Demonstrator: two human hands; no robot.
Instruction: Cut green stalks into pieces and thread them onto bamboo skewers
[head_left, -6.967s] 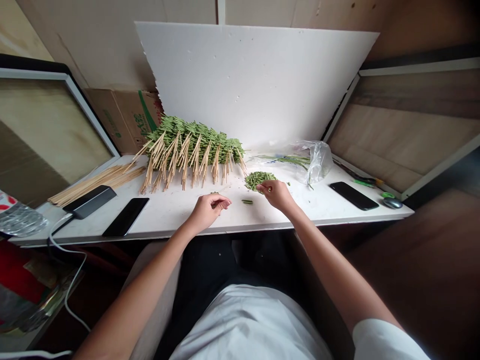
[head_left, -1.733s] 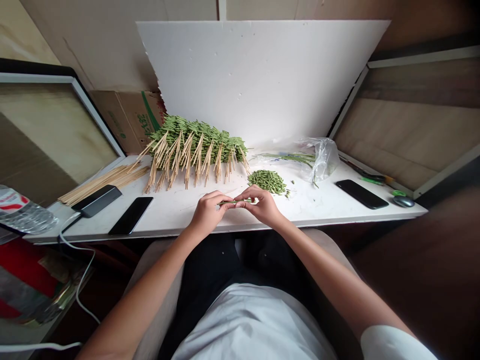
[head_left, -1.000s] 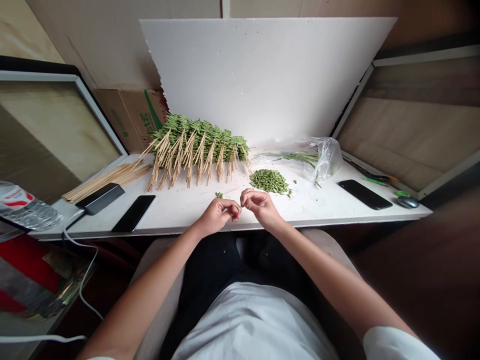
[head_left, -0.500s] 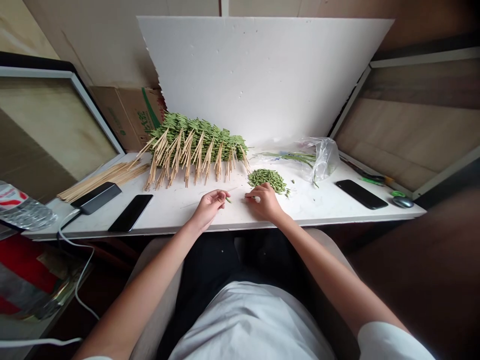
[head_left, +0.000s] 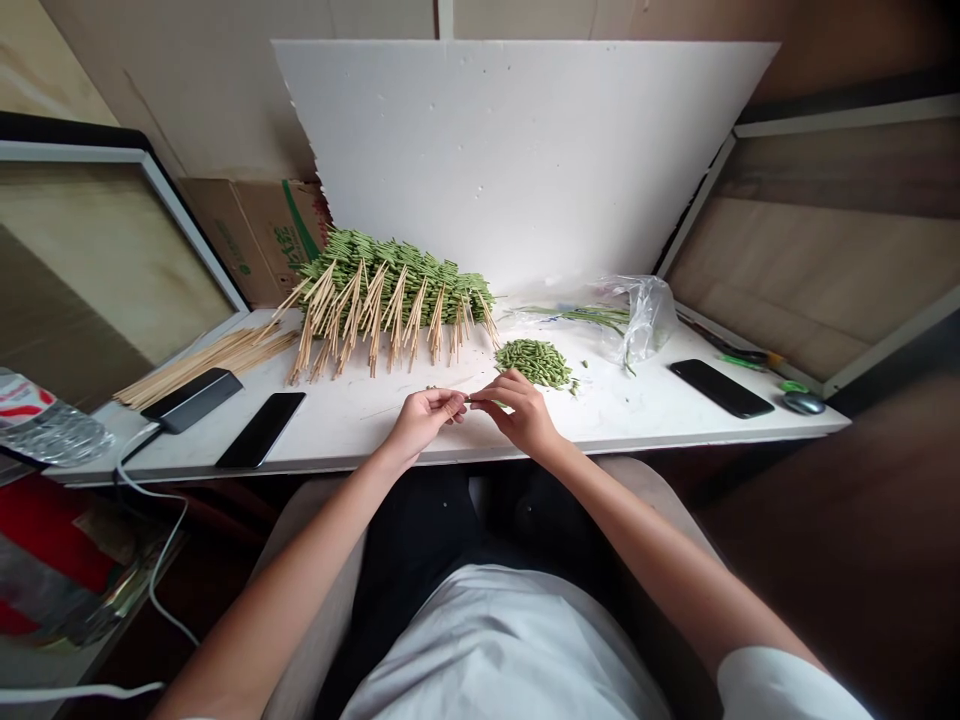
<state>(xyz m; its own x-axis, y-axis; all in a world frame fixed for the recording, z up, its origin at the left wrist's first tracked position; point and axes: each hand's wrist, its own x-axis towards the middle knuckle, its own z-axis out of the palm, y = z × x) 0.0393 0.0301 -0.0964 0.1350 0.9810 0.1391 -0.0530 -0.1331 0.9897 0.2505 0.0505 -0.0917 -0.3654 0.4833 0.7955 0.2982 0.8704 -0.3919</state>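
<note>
My left hand (head_left: 426,418) is closed, thumb against fingertips, just above the table's front part. My right hand (head_left: 523,412) is pinched too and meets it from the right. A short green bean piece (head_left: 471,402) shows where the fingertips meet; most of it is hidden by the fingers. Behind my right hand lies a small heap of cut bean pieces (head_left: 534,362). Farther back on the left is a big stack of bean skewers (head_left: 397,280), their bare bamboo ends pointing toward me.
Loose bamboo skewers (head_left: 206,365) lie left, near a dark box-shaped device (head_left: 191,400) and a phone (head_left: 262,430). Long uncut beans (head_left: 592,316) and a plastic bag (head_left: 646,318) are at the back right. Another phone (head_left: 720,388) and a mouse (head_left: 802,402) lie right. A white board (head_left: 525,150) stands behind.
My right hand has moved left and slightly up from the table by the heap, and its fingertips now meet those of my left hand. The left hand has barely moved.
</note>
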